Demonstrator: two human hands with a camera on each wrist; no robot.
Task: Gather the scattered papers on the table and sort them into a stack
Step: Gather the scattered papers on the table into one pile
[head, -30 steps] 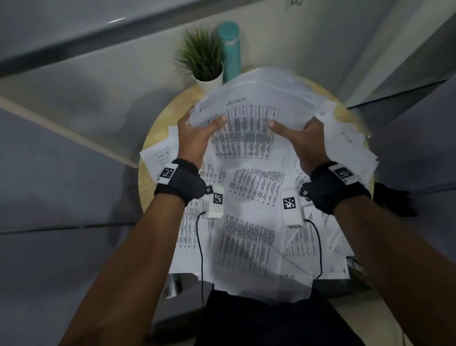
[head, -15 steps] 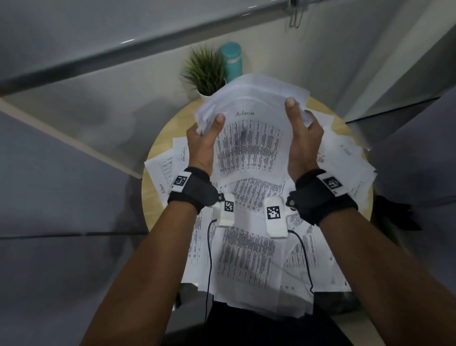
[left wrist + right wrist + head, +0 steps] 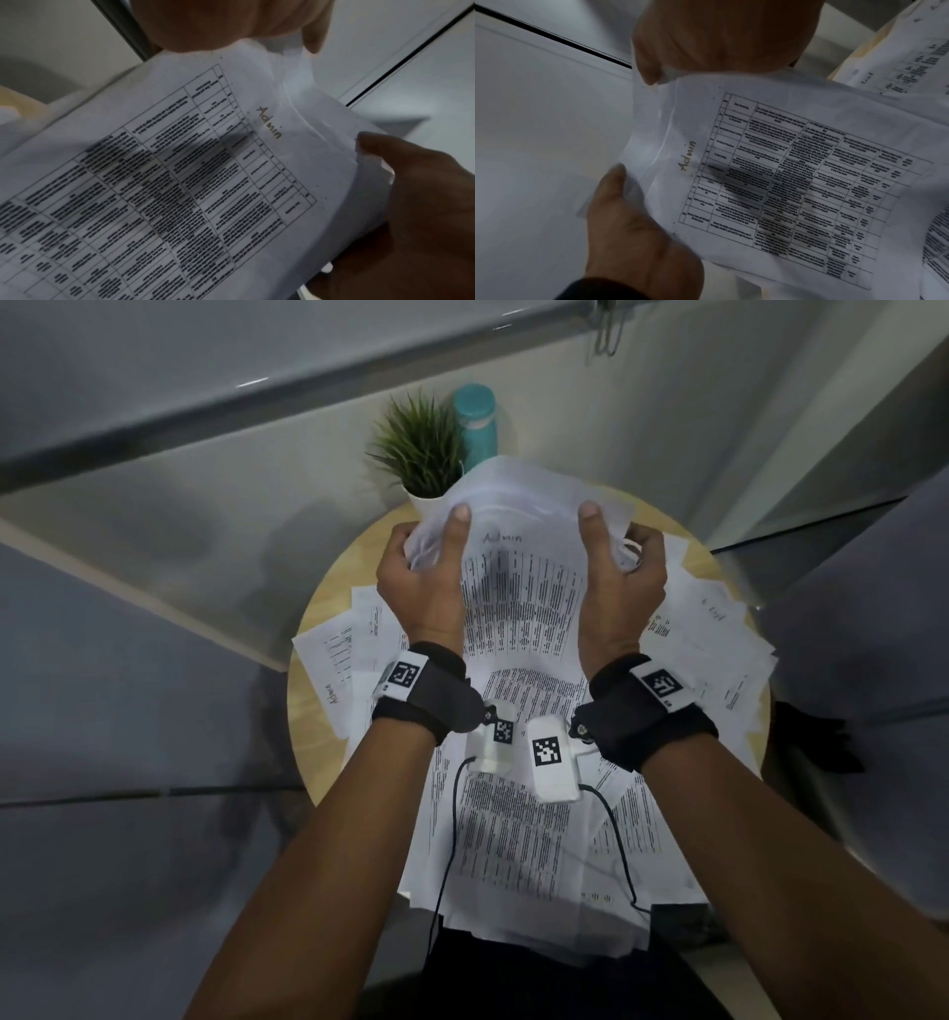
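The head view is dim and bluish-grey, with soft, even light; a thin glint lies on the grey panel (image 3: 251, 382) at upper left; walls bow and the round table (image 3: 308, 737) bulges under the wide lens; the far edge of the held sheaf (image 3: 518, 480) is smeared soft; in both wrist views a dark shadow crosses its printed grid, small print blurs past reading, "Admin" is legible; the left hand (image 3: 231, 22) and the right hand (image 3: 726, 34), close to their lenses, look pale and out of focus.
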